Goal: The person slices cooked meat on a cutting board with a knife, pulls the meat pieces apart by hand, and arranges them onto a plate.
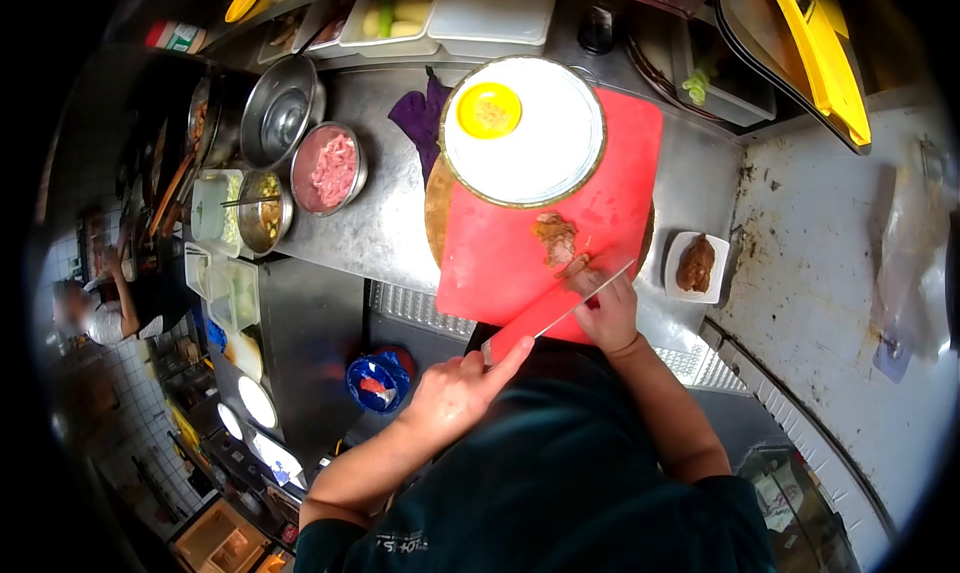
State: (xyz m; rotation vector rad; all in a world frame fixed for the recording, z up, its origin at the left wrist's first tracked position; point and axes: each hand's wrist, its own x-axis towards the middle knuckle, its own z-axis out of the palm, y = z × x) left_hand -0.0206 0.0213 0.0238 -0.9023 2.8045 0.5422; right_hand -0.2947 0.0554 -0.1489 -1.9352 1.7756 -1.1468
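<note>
My left hand [455, 393] is closed round the handle end of a large knife [545, 323]. The blade slants up to the right over a red cutting board [480, 253], its tip beside my right hand. My right hand [608, 311] has its fingers bent onto a piece of brown cooked meat at the blade's edge, partly hidden by them. Sliced cooked meat [556, 238] lies just above on the board. A large white round plate [540, 163] rests on the board's upper part, with a small yellow dish [488, 111] on it.
A white square dish [694, 267] of brown meat is right of the board. Metal bowls, one with raw pink meat [333, 171], and a purple cloth [415, 123] are left. A blue-lined bin [378, 381] stands below. A person [110, 313] is far left.
</note>
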